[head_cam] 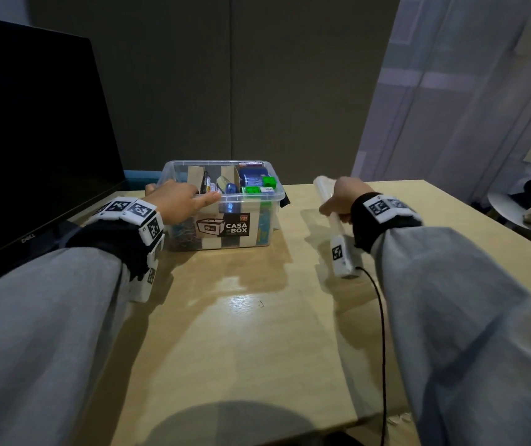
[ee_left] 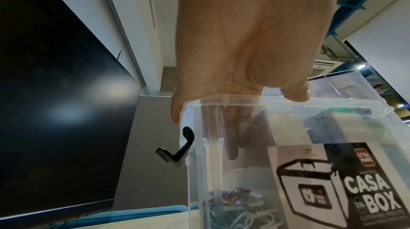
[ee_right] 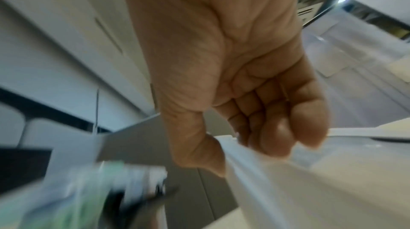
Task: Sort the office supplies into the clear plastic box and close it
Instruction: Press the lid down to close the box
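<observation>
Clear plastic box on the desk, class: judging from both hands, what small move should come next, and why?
Probably swing the lid over onto the box. The box is filled and uncovered, the left hand grips its rim, and the right hand holds the lid beside it.

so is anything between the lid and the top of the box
Only the left hand: it grips the box at its near left corner, thumb on the rim, fingers inside. The right hand holds the lid to the right; nothing else visibly sticks up.
</observation>
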Motion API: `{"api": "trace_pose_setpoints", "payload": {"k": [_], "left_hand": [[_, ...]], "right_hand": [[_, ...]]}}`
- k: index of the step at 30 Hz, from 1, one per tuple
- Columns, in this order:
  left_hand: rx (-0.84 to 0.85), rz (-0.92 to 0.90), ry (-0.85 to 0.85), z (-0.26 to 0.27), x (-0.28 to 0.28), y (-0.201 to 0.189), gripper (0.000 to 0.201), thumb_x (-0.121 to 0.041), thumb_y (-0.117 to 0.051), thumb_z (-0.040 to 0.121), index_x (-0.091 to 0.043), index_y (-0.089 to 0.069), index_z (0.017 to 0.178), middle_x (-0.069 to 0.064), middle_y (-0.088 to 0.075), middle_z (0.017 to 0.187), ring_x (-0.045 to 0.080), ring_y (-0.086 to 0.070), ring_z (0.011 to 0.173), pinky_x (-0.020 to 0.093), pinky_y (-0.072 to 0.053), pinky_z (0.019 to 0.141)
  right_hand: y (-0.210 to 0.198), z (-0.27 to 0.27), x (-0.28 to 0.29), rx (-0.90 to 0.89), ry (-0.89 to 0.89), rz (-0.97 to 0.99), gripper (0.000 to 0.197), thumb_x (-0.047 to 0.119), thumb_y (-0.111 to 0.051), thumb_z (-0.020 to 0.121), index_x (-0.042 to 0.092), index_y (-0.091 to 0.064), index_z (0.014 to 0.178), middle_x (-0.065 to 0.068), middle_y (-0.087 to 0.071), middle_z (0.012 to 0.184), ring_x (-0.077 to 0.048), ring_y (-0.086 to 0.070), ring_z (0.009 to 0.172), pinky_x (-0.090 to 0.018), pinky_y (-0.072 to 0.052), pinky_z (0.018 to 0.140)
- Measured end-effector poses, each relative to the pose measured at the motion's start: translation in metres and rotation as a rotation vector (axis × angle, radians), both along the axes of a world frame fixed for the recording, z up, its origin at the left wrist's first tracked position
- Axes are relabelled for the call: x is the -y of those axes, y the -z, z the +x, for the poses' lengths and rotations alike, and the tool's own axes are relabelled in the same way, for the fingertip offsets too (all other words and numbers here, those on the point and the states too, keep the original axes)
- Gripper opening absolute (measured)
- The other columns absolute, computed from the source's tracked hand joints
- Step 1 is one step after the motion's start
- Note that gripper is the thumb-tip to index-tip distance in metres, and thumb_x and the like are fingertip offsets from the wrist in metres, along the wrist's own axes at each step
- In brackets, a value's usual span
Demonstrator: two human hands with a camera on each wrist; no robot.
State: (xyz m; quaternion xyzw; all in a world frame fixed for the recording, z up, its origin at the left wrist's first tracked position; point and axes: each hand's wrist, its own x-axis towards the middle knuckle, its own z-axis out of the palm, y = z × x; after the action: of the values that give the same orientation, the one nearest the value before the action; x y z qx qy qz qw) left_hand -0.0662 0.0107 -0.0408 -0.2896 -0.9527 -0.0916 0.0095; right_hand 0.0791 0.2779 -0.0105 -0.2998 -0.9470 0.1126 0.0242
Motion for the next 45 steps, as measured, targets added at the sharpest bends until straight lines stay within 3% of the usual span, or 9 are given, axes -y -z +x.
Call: {"api": "trace_pose_setpoints", "payload": {"k": [12,16,20,24,29,35,38,42,45], "left_hand": [[0.025,0.198,0.016,0.006,-0.004,-0.014,0.05,-0.061,-0.033,0.097,-0.019,-0.06,0.104,-0.003,-0.06,0.1,0.019,-0.054,0.107,0.055,-0.023,0.113],[0.237,0.733,0.006,0.012,-0.014,-0.039,0.056,-0.057,-0.03,0.1,-0.013,-0.057,0.122,0.005,-0.062,0.114,0.02,-0.057,0.105,0.04,-0.041,0.094],[0.634,1.244,-0.078,0.024,-0.02,-0.069,0.05,-0.053,-0.037,0.1,-0.009,-0.058,0.112,0.008,-0.068,0.1,0.02,-0.065,0.092,0.035,-0.049,0.082],[0.611,1.19,-0.134,0.026,-0.002,-0.073,0.019,-0.014,-0.055,0.097,-0.003,-0.064,0.11,0.009,-0.07,0.097,0.016,-0.069,0.081,0.026,-0.054,0.061],[0.579,1.244,-0.281,0.017,0.036,-0.069,0.013,-0.005,-0.056,0.096,0.0,-0.062,0.106,0.009,-0.068,0.09,0.015,-0.069,0.075,0.025,-0.055,0.054],[0.682,1.321,-0.405,0.001,0.068,-0.048,0.018,-0.004,-0.055,0.096,0.005,-0.06,0.11,0.014,-0.068,0.09,0.018,-0.069,0.071,0.029,-0.055,0.061],[0.745,1.351,-0.403,-0.002,0.068,-0.041,0.018,-0.005,-0.052,0.098,0.006,-0.059,0.111,0.015,-0.068,0.09,0.017,-0.069,0.068,0.026,-0.056,0.055],[0.755,1.318,-0.391,-0.007,0.054,-0.035,0.014,-0.005,-0.05,0.099,0.004,-0.06,0.104,0.014,-0.067,0.091,0.02,-0.069,0.081,0.029,-0.06,0.06],[0.481,1.05,-0.441,-0.02,0.041,-0.026,0.018,-0.013,-0.058,0.096,0.001,-0.067,0.101,0.014,-0.069,0.096,0.028,-0.069,0.091,0.041,-0.059,0.08]], "right_hand": [[-0.055,0.011,-0.002,-0.273,-0.388,0.018,0.013,0.019,-0.068,0.084,0.012,-0.061,0.075,-0.001,-0.063,0.072,-0.013,-0.061,0.059,-0.024,-0.051,0.058],[-0.061,0.001,0.025,-0.247,-0.555,0.249,0.016,0.02,-0.069,0.083,0.017,-0.056,0.076,0.007,-0.052,0.072,-0.013,-0.054,0.066,-0.016,-0.037,0.055],[-0.056,-0.013,0.061,-0.15,-0.69,0.54,0.016,0.025,-0.068,0.084,0.02,-0.052,0.084,0.006,-0.049,0.077,-0.016,-0.05,0.073,-0.024,-0.037,0.065],[-0.048,-0.03,0.097,-0.12,-0.836,0.681,0.024,0.027,-0.066,0.086,0.014,-0.061,0.106,-0.001,-0.062,0.093,-0.017,-0.058,0.082,-0.03,-0.052,0.075],[-0.047,-0.049,0.111,-0.253,-0.96,0.596,0.014,0.033,-0.061,0.089,0.02,-0.055,0.089,0.003,-0.058,0.092,-0.016,-0.056,0.081,-0.036,-0.054,0.077],[-0.029,-0.076,0.093,-0.458,-0.458,0.412,0.036,0.041,-0.044,0.098,0.013,-0.049,0.119,-0.011,-0.049,0.119,-0.03,-0.048,0.11,-0.047,-0.045,0.087],[-0.021,-0.085,0.075,-0.282,-0.163,0.175,0.048,0.033,-0.047,0.096,0.005,-0.037,0.133,-0.022,-0.045,0.135,-0.041,-0.044,0.123,-0.05,-0.042,0.096],[-0.012,-0.092,0.057,-0.113,-0.056,-0.149,0.044,0.03,-0.051,0.093,0.002,-0.048,0.127,-0.017,-0.059,0.12,-0.029,-0.062,0.095,-0.029,-0.048,0.049],[-0.007,-0.096,0.052,-0.086,-0.065,-0.17,0.027,0.025,-0.047,0.094,0.004,-0.06,0.103,-0.014,-0.065,0.103,-0.023,-0.064,0.073,-0.023,-0.042,0.044]]}}
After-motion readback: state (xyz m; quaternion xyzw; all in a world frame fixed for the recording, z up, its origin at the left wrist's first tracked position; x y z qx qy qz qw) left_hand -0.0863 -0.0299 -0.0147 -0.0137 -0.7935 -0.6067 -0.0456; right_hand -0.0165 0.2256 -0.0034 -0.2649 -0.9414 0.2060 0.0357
